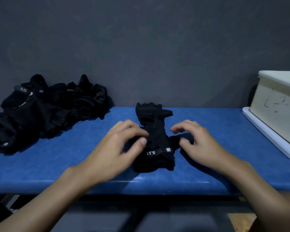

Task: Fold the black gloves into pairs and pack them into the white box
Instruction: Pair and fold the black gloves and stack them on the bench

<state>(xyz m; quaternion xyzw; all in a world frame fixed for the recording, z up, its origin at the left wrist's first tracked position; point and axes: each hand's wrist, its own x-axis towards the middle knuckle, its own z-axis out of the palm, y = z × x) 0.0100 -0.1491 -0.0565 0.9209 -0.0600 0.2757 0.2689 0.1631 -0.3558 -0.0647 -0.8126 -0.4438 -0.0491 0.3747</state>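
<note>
A black glove pair (155, 136) lies stacked on the blue table (57, 164), cuffs toward me, with a white "5.11" label on the strap. My left hand (119, 146) touches the gloves' left side with its fingers curved over the fabric and its thumb on it. My right hand (197, 141) hovers at the right side, fingers loosely curled over the black wrist strap that sticks out there. A heap of several more black gloves (45, 111) sits at the table's back left. The white box (278, 104) stands at the right edge.
The box rests on a white lid or tray (264, 136) at the table's right end. A dark grey wall (141, 47) rises right behind the table. The table's front edge (157, 186) is near my forearms, with dark frame bars below.
</note>
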